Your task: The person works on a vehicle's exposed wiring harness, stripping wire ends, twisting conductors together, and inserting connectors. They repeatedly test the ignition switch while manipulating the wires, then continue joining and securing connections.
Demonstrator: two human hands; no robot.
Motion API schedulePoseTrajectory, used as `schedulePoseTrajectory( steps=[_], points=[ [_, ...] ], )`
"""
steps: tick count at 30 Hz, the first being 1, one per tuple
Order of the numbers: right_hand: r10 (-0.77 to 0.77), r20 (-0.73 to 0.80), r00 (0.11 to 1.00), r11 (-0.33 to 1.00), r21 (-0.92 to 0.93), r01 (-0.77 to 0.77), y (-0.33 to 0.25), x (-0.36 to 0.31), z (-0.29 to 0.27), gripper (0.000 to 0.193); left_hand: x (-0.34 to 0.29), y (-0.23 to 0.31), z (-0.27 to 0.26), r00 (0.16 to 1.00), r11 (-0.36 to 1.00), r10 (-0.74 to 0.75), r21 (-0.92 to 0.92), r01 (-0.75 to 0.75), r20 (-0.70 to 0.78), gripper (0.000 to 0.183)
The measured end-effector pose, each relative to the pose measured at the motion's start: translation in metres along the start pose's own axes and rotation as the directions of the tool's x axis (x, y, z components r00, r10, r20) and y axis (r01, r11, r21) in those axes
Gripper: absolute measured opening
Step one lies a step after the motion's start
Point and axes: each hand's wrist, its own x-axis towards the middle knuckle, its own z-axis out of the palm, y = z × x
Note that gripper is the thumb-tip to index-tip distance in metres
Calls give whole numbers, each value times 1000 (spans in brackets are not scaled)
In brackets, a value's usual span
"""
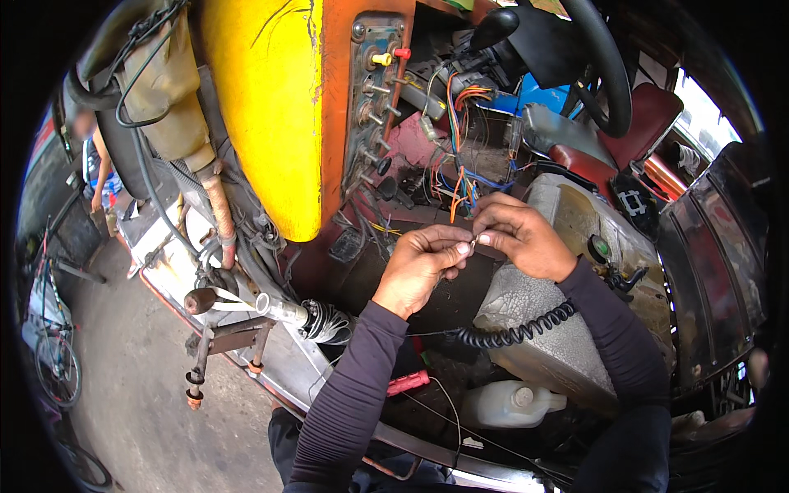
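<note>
In front of me my left hand (423, 264) and my right hand (524, 233) meet fingertip to fingertip, both closed in a pinch. Between them is a thin wire (474, 239), mostly covered by the fingers, so its ends cannot be made out. Just beyond the fingers hangs a bundle of loose orange and blue wires (462, 193). Below my right wrist a black coiled cord (519, 336) stretches across. A red-handled tool (408, 382) with a thin lead lies below my left forearm.
A panel of toggle switches (374, 107) edges the yellow body panel (267, 107). At upper right are a black steering wheel (620, 99) and a red-and-grey seat (575, 148). A whitish jug (493, 404) stands low down. Far left, a person (99, 168) is near a bicycle (57, 366).
</note>
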Motion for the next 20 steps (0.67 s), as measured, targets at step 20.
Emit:
schedulePoseTrajectory(
  steps=[20],
  points=[
    [-75, 17, 997, 973, -219, 77, 0, -12, -22, 10, 17, -4, 6, 986, 993, -64, -85, 77, 152, 26]
  ],
)
